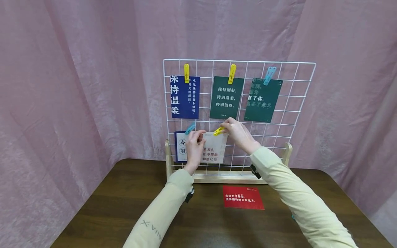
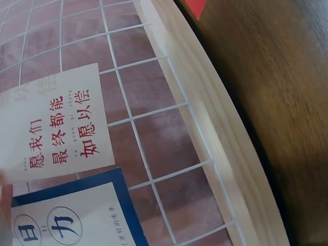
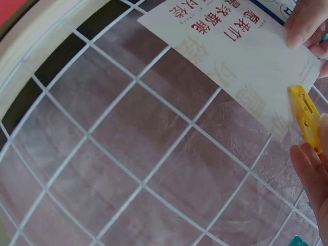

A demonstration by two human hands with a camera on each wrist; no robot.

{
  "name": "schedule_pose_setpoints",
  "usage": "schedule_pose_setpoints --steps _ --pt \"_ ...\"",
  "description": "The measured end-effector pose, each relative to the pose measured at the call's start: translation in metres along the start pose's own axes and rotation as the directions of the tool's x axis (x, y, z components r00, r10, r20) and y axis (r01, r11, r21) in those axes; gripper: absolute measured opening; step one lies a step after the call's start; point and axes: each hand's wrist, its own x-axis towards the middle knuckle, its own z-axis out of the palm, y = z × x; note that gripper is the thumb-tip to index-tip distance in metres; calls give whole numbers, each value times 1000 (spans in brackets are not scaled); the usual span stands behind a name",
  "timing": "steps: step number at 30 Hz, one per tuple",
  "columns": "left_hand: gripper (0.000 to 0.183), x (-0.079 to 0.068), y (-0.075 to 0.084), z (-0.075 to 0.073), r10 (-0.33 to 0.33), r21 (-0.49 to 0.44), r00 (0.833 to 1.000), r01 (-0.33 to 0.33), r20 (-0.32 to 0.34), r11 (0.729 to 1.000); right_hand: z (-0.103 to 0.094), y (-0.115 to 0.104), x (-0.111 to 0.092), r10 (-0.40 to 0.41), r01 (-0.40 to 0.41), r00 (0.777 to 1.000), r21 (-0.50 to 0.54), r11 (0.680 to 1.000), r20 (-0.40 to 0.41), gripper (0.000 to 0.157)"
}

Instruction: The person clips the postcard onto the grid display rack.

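Note:
My left hand [image 1: 195, 148] pinches the upper left edge of a white card [image 1: 215, 150] with red characters, holding it against a white wire grid [image 1: 204, 127]. In my right hand [image 1: 238, 134] a yellow clothespin [image 3: 306, 115] is gripped, its tip at the card's top edge. Whether its jaws are around the card and wire I cannot tell. Left of the white card hangs a blue-bordered card [image 2: 77, 215] under a blue clothespin [image 1: 190, 128]; my left hand partly covers it in the head view.
Above hang a blue card [image 1: 185, 100] and two green cards [image 1: 226, 100], held by yellow and blue clothespins. The grid stands in a wooden base [image 1: 229, 179] on a dark table [image 1: 124, 199]. A red card [image 1: 243, 197] lies in front; a teal item [image 1: 293, 217] is partly hidden by the right sleeve.

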Motion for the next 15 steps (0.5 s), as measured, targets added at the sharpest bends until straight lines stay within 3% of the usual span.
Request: schedule_pose_setpoints --steps 2,3,9,10,14,15 --pt "53 0 -2 2 -2 34 1000 2 1 999 2 2 -1 -126 119 990 -105 987 -61 19" --pt "54 0 -2 2 -5 45 1000 5 -2 999 3 3 -2 -139 130 987 -105 986 -84 20" --pt "56 2 -1 -2 -8 64 1000 8 -9 998 11 6 -10 -125 122 976 -28 992 -176 26" --pt "56 3 -1 -4 -6 66 1000 6 -11 998 18 13 -9 -133 139 970 15 990 -205 26" --pt "55 5 0 -11 13 42 1000 -12 -28 999 17 11 -10 -113 142 953 85 986 -281 27" --pt "55 5 0 -12 20 32 999 -19 -34 999 29 24 -7 -127 165 938 93 982 -322 29"
